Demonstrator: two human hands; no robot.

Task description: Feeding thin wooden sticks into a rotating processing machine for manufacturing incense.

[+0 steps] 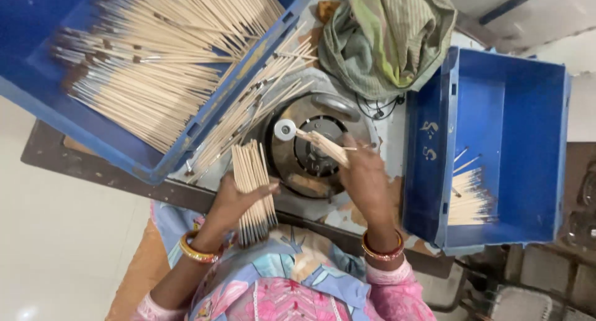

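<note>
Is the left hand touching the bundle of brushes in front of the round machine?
Touching. The head view shows the left hand wrapped around the bundle of brushes, thumb lying across the handles, with no gap visible.

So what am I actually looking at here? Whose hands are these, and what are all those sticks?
The picture comes from a camera worn on a person's head, looking down at their own two bare hands. The left hand grips a bundle of thin wooden brushes, dark tips toward the body. The right hand holds a few more brushes against a round metal machine on the workbench. A big blue crate at upper left is full of the same brushes; a second blue crate on the right holds only a small pile. A green cloth lies behind the machine.
</note>
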